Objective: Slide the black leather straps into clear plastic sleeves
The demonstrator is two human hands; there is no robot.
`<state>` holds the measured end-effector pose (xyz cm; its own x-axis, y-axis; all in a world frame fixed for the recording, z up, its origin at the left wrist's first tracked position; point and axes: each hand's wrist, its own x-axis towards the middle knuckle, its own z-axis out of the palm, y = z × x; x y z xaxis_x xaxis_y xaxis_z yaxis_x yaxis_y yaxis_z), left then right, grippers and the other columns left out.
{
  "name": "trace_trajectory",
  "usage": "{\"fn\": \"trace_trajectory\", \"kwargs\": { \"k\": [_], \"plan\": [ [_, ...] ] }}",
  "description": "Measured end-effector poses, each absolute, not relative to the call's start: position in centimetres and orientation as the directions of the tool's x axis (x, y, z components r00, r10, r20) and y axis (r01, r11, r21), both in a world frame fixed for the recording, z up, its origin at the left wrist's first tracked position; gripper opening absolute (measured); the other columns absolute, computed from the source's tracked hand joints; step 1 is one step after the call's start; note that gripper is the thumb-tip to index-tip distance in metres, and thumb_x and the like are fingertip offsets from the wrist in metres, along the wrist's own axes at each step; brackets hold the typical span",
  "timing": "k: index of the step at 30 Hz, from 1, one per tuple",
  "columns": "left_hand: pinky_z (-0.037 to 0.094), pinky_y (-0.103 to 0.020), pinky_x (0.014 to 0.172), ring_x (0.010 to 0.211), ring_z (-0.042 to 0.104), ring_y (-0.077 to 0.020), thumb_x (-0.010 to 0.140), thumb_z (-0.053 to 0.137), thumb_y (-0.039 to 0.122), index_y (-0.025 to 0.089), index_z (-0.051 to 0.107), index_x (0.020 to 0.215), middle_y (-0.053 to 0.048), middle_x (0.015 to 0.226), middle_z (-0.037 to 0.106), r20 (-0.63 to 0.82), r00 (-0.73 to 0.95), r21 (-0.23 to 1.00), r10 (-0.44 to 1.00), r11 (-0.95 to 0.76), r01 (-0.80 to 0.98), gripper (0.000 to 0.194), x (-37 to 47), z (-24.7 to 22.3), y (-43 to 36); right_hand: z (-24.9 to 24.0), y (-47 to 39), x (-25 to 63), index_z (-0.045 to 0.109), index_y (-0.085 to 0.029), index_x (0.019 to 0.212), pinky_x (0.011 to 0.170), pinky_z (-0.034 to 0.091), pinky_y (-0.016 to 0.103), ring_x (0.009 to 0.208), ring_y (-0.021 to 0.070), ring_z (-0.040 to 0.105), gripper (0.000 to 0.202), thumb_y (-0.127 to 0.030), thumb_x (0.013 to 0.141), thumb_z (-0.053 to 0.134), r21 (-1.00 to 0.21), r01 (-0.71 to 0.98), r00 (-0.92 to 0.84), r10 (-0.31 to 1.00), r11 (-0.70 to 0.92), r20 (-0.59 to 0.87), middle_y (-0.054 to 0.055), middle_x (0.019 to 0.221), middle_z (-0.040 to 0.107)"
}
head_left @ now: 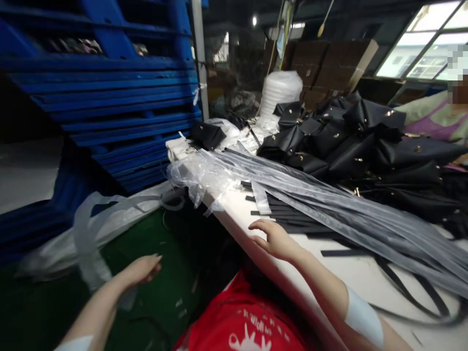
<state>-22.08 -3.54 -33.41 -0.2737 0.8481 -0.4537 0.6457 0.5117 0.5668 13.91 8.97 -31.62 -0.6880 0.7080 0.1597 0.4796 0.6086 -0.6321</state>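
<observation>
Out over the green floor at the lower left is my left hand (pixel 144 269), its fingers bent together; whether anything is in them is too small to tell. My right hand (pixel 274 239) hovers at the edge of the white table (pixel 234 207), thumb and fingers apart with nothing between them. Just beyond it lie flat black strips (pixel 292 214). Long strips in clear plastic (pixel 329 200) run across the table to the right. A short pale strip (pixel 260 197) rests over the black ones near my right hand.
Black bags (pixel 329 141) are heaped on the table's far side. Crumpled clear plastic (pixel 204 180) hangs over the near corner. Blue pallets (pixel 120 107) are stacked at left. A pale plastic band (pixel 86 234) loops above the floor. A person (pixel 431 112) is at far right.
</observation>
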Motion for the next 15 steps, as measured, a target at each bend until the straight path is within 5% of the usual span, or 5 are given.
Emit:
{"fn": "trace_trajectory", "kwargs": {
  "k": [3, 6, 10, 15],
  "plan": [
    [0.044, -0.026, 0.052, 0.052, 0.054, -0.0137, 0.082, 0.051, 0.061, 0.014, 0.067, 0.08, 0.001, 0.056, 0.057, -0.535, 0.032, 0.703, 0.844, 0.424, 0.571, 0.05, -14.9, -38.0, -0.8, -33.0, 5.4, 13.9, 0.068, -0.02, 0.106, 0.086, 0.049, 0.033, 0.093, 0.0194, 0.064, 0.023, -0.03, 0.087, 0.06, -0.758, 0.476, -0.626, 0.777, 0.446, 0.064, 0.007, 0.104, 0.07],
    [0.049, -0.027, 0.069, 0.08, 0.063, -0.0182, 0.076, 0.062, 0.057, 0.017, 0.063, 0.109, -0.006, 0.091, 0.069, -0.441, 0.256, 0.868, 0.86, 0.337, 0.365, 0.052, -7.6, -39.7, 0.5, -35.0, 2.3, 15.0, 0.067, -0.019, 0.109, 0.079, 0.05, 0.03, 0.085, 0.0165, 0.064, 0.026, -0.03, 0.086, 0.06, -0.863, 0.444, -0.52, 0.853, 0.239, -0.031, 0.006, 0.1, 0.07],
    [0.05, -0.034, 0.085, 0.099, 0.063, -0.0237, 0.071, 0.075, 0.041, 0.013, 0.052, 0.119, -0.016, 0.117, 0.063, -0.267, 0.44, 0.955, 0.857, 0.297, 0.001, 0.06, -1.5, -38.5, 0.2, -36.9, -0.7, 16.9, 0.067, -0.015, 0.111, 0.061, 0.045, 0.024, 0.063, 0.0118, 0.056, 0.034, -0.034, 0.082, 0.065, -0.937, 0.346, -0.361, 0.913, -0.058, -0.189, 0.002, 0.079, 0.066],
    [0.049, -0.038, 0.089, 0.097, 0.064, -0.0243, 0.07, 0.074, 0.028, 0.014, 0.054, 0.113, -0.012, 0.107, 0.067, -0.223, 0.589, 0.972, 0.777, 0.224, 0.072, 0.05, 2.3, -37.4, -0.2, -37.6, -2.5, 18.6, 0.071, -0.016, 0.086, 0.06, 0.041, 0.023, 0.062, 0.0115, 0.053, 0.017, -0.028, 0.074, 0.07, -0.96, 0.255, -0.184, 0.969, -0.117, -0.168, 0.0, 0.069, 0.062]
  ]
}}
